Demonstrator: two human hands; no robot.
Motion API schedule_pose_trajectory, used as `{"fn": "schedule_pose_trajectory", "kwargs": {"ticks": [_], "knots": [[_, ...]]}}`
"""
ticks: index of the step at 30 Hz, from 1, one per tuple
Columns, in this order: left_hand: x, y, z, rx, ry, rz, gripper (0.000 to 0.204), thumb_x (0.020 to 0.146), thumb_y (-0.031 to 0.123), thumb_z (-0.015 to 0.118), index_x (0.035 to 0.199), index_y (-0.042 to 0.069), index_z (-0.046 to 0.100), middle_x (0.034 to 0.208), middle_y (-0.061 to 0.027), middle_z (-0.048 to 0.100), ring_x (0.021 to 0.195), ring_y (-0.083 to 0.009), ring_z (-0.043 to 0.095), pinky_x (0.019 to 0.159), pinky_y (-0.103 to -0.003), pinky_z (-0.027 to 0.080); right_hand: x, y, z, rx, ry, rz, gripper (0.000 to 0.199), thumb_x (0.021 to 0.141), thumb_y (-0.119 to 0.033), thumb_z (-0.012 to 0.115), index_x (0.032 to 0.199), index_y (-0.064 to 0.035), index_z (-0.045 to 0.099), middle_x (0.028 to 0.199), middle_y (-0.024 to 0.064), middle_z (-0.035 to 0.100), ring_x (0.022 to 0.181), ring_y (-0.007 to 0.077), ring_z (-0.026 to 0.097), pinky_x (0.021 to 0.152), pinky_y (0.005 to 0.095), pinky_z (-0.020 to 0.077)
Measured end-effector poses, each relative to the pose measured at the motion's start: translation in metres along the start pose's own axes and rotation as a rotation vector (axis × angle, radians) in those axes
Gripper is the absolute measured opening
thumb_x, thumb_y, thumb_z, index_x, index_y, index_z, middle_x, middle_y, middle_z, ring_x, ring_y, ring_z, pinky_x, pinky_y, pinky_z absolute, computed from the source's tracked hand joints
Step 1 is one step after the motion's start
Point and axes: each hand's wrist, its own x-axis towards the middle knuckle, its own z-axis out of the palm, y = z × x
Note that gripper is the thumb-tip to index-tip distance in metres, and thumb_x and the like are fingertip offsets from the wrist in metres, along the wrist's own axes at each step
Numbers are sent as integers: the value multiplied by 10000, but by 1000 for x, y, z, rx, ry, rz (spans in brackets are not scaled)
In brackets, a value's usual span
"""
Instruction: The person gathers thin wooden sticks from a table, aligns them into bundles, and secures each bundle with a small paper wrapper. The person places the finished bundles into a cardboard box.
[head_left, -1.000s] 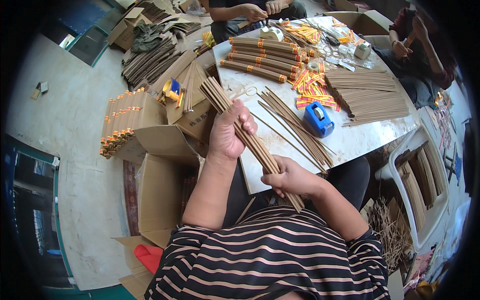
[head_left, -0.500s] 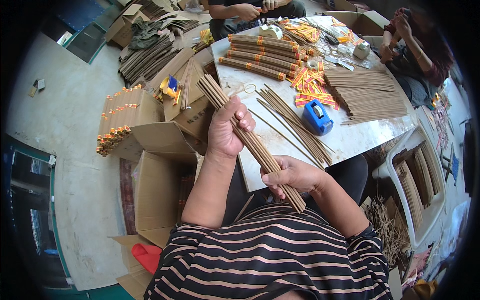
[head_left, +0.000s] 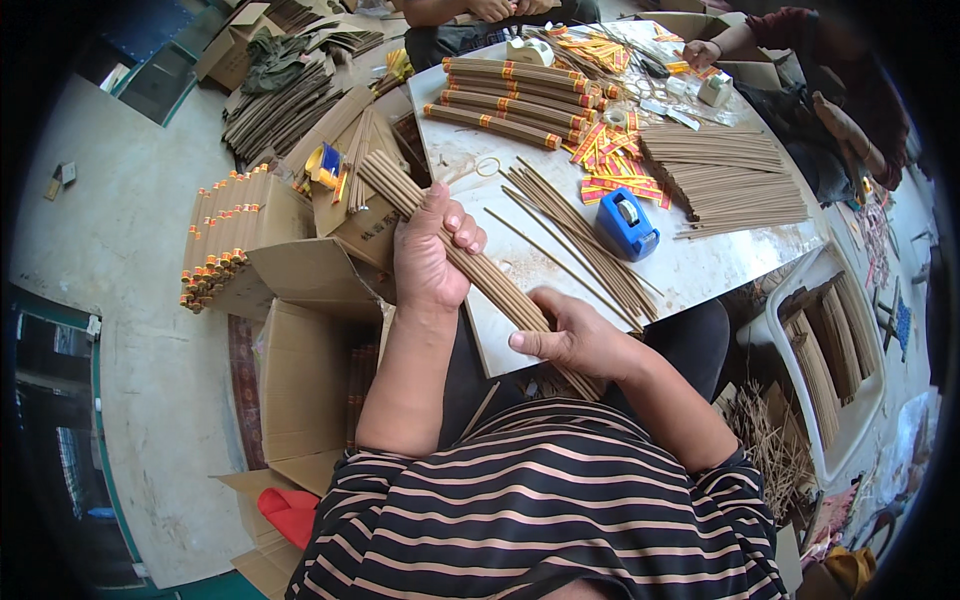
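Left hand is wrapped round the upper half of a bundle of brown incense sticks, thumb up along it, fingers curled: firm grip. Right hand lies over the lower part, thumb out to the left; its fingers are mostly hidden, so can't tell if that grip is closed.

Bundle runs diagonally over the near left corner of the white table. Top end sticks out past the left edge; bottom end is past the near edge, over the lap.

On the table: loose sticks fanned toward the near edge, one single stick lying apart to their left. Blue tape dispenser just right of those. Flat stick pile by the right edge. Red-and-yellow labels in the middle, between that pile and the wrapped bundles stacked toward the far left corner. Thin ring near the left edge. White tape dispenser at the far edge.

Off the table: open cardboard box left of the person, white tub with more sticks off to the right. Two co-workers sit past the far edge and far right corner.
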Motion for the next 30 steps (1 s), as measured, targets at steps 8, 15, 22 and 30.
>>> {"fn": "schedule_pose_trajectory", "kwargs": {"ticks": [8,15,22,30], "knots": [[-5,-2,2,99,1,186,215,832,246,646,764,111,492,566,19,443,471,-100,452,449,-257,394,-1,-4,7,-587,457,-404,185,716,-141,727,817,-29,619,826,111,580,760,238,561,639,322,459],[-9,-5,2,104,-17,193,207,824,258,655,785,120,505,568,13,461,471,-105,466,447,-256,399,-1,-17,7,-488,339,-136,147,770,-135,672,810,-9,609,763,120,578,674,207,557,604,313,449],[-5,-8,0,78,3,184,259,810,311,663,737,120,504,564,22,463,472,-108,465,452,-257,397,-4,-29,-2,-478,217,-98,152,801,-124,626,873,8,606,776,127,583,664,192,560,612,303,456],[14,5,-9,-87,120,186,296,858,288,605,658,129,456,555,29,411,487,-90,406,457,-244,367,-107,-29,-61,-821,324,27,99,740,-34,618,823,-8,569,797,134,557,739,285,558,660,340,457]]}}
